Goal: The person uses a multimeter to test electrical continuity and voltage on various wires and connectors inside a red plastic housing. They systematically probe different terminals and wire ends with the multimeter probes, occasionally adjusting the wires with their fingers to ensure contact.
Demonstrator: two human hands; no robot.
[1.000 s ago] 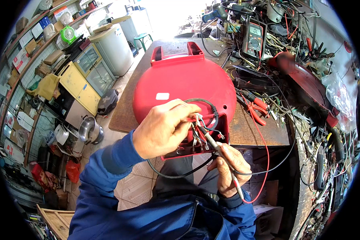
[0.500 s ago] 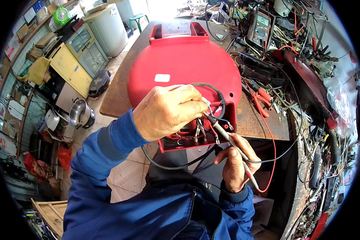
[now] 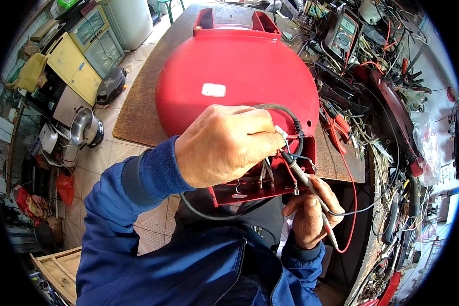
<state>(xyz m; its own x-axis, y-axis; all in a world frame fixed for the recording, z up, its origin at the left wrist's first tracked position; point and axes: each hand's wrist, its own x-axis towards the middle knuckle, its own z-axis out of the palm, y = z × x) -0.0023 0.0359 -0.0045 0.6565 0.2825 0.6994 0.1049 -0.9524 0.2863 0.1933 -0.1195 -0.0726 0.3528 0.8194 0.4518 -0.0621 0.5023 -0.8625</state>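
Note:
A red plastic appliance housing rests on the wooden table, its open compartment facing me, with wires and metal spade terminals inside. My left hand is closed at the compartment's top, fingertips pinching a white wire connector; the exact contact is partly hidden. My right hand holds two test probes at the lower right of the compartment; the dark probe's tip reaches toward the connector by my left fingertips. Red and black leads hang from them. A black cable loops around the compartment.
A multimeter stands in a dense pile of wires, tools and parts at the right. Red-handled clamps lie beside the housing. The wooden table ends at the left above a tiled floor with a steel pot, cabinets and a black case.
The view has shifted, so the housing and hands appear larger and further right. Both hands keep their grips at the compartment, the probes still angled toward my left fingertips.

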